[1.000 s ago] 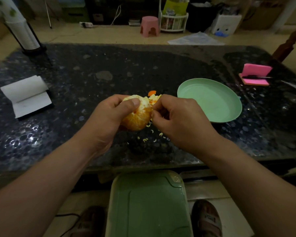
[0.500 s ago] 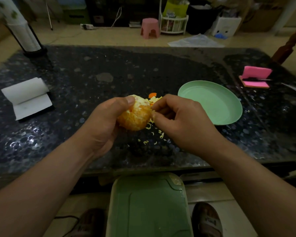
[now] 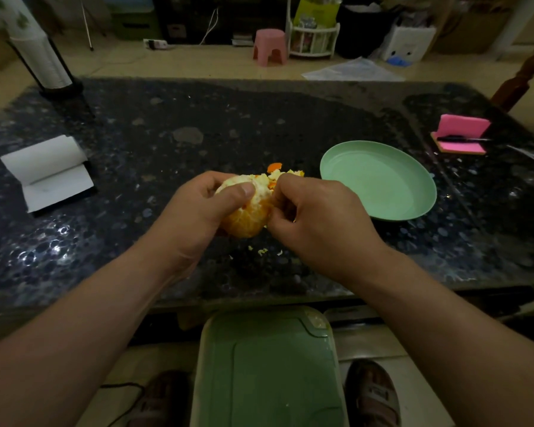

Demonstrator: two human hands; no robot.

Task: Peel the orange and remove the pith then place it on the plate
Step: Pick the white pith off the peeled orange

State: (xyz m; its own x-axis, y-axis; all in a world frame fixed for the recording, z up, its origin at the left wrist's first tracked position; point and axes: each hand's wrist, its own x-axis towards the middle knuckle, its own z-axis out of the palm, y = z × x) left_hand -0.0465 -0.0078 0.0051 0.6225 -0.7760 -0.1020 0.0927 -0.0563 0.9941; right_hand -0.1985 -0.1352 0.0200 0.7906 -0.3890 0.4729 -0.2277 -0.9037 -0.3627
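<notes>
Print on the white box [image 3: 409,44] by the far wall was too blurred to read. The open notepad [image 3: 50,174] at the table's left showed blank pages.

You worked at a dark, speckled, glossy table [image 3: 259,124] in a dim room, with a pink stool [image 3: 270,46] on the pale floor beyond and a green bin lid [image 3: 269,374] below the near edge. Pink sticky notes [image 3: 460,134] with a pen [image 3: 460,139] across them lay at the far right.

Your left hand [image 3: 195,217] gripped the orange [image 3: 247,220] above the table's middle, thumb across its top. Your right hand [image 3: 318,220] was curled against its right side, pinching the pith [image 3: 261,183].

The orange's pith-covered end was turned up and away, bare flesh towards you (too round to give a long axis). Peel scraps [image 3: 275,167] lay behind it and pith crumbs [image 3: 262,251] beneath. The green plate [image 3: 379,180] sat just to the right, apart from the orange.
</notes>
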